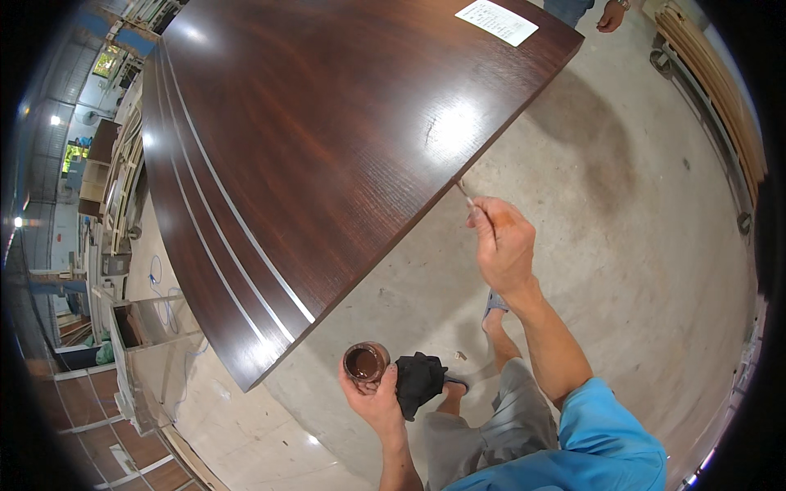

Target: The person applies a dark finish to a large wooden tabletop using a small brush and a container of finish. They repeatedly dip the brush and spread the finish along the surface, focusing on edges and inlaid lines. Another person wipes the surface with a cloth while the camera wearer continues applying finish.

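A large dark brown wooden panel (327,147), glossy with three pale metal strips along its left part, spans the upper middle. At its near right edge my right hand (506,243) pinches a thin brush (465,193), whose tip meets the edge. Lower down, my left hand (374,401) is wrapped round a small jar (366,360) of dark brown liquid, held upright with its mouth uncovered. A black cloth (419,382) hangs beside the jar, against my left hand; whether the fingers grip it I cannot tell.
A paper sheet (497,22) lies on the panel's far right corner. Another person's hand (611,16) shows beyond it. Stacked boards on a wheeled cart (706,74) stand at right. A metal frame (155,360) and more boards are at left. Below is concrete floor (639,311).
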Action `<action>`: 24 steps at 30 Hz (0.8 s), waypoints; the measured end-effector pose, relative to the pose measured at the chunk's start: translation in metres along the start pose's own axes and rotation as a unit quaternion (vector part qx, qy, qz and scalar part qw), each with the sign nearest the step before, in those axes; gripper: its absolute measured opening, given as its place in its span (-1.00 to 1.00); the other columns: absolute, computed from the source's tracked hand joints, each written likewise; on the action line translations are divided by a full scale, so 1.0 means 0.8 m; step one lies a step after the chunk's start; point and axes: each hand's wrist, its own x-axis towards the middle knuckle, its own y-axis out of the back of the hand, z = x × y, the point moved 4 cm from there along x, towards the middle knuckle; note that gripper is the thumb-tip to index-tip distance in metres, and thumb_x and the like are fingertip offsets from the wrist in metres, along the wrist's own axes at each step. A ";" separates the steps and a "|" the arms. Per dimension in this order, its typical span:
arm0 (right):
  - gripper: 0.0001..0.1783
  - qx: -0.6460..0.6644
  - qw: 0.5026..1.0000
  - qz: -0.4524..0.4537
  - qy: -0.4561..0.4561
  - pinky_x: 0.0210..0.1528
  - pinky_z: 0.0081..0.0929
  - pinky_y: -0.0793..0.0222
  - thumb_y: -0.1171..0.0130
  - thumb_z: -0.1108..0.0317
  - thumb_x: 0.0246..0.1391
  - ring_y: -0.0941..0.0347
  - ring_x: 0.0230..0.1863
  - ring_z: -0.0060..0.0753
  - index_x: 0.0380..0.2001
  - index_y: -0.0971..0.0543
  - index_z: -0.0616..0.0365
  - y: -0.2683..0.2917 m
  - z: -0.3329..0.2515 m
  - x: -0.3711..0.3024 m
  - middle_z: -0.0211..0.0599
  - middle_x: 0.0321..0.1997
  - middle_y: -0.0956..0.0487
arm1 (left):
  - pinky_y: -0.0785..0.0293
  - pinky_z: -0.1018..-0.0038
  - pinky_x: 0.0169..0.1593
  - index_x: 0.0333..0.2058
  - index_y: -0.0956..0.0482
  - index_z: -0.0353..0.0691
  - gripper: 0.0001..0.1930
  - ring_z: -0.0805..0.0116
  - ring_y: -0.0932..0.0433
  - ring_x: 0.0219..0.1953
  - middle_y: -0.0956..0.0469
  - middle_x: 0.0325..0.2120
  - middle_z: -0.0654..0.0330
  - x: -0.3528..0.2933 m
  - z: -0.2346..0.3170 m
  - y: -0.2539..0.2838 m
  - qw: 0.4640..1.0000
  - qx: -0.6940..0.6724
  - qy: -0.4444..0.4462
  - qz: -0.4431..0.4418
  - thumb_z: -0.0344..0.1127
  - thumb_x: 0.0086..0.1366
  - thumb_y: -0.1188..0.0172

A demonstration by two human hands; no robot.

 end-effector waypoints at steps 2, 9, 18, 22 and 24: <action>-0.91 -0.026 0.993 -0.050 0.101 -0.35 -0.19 -0.35 -0.19 0.43 0.17 -0.46 -0.40 -0.06 -0.25 -0.59 0.12 0.000 -0.009 0.001 -0.19 -0.46 -0.55 | -0.52 0.46 0.11 0.26 -0.24 -0.38 -0.27 0.32 -0.56 0.02 -0.47 0.05 0.04 -0.001 0.002 -0.006 1.000 0.004 0.008 -0.004 -0.71 0.11 -0.31; -0.88 -0.057 0.998 0.031 0.017 -0.32 -0.26 -0.41 -0.20 0.49 0.16 -0.52 -0.40 -0.09 -0.22 -0.62 0.21 0.031 0.018 0.045 -0.16 -0.36 -0.64 | -0.49 0.39 0.18 0.27 -0.23 -0.39 -0.23 0.25 -0.51 0.10 -0.42 0.11 0.01 -0.007 0.021 -0.031 0.999 0.027 -0.008 -0.015 -0.70 0.08 -0.34; -0.93 -0.056 0.994 0.010 0.095 -0.34 -0.17 -0.37 -0.24 0.40 0.16 -0.47 -0.41 -0.07 -0.32 -0.62 0.14 0.065 0.034 0.083 -0.23 -0.47 -0.56 | -0.44 0.34 0.25 0.29 -0.22 -0.40 -0.19 0.22 -0.46 0.16 -0.38 0.13 0.01 -0.014 0.039 -0.091 0.998 0.043 -0.017 -0.053 -0.69 0.05 -0.38; -0.93 -0.030 0.998 0.024 0.050 -0.35 -0.22 -0.37 -0.28 0.41 0.10 -0.46 -0.43 -0.09 -0.35 -0.61 0.15 0.086 0.052 0.103 -0.25 -0.48 -0.56 | -0.43 0.32 0.27 0.28 -0.22 -0.41 -0.19 0.21 -0.44 0.19 -0.37 0.14 0.01 -0.012 0.048 -0.118 0.996 0.051 -0.015 -0.066 -0.68 0.05 -0.38; -0.92 0.002 0.989 -0.005 0.150 -0.34 -0.23 -0.37 -0.30 0.42 0.08 -0.46 -0.44 -0.10 -0.35 -0.61 0.15 0.092 0.045 0.105 -0.24 -0.48 -0.56 | -0.42 0.32 0.27 0.28 -0.23 -0.41 -0.20 0.21 -0.43 0.19 -0.37 0.14 0.01 -0.013 0.052 -0.133 0.996 0.055 -0.009 -0.068 -0.69 0.04 -0.38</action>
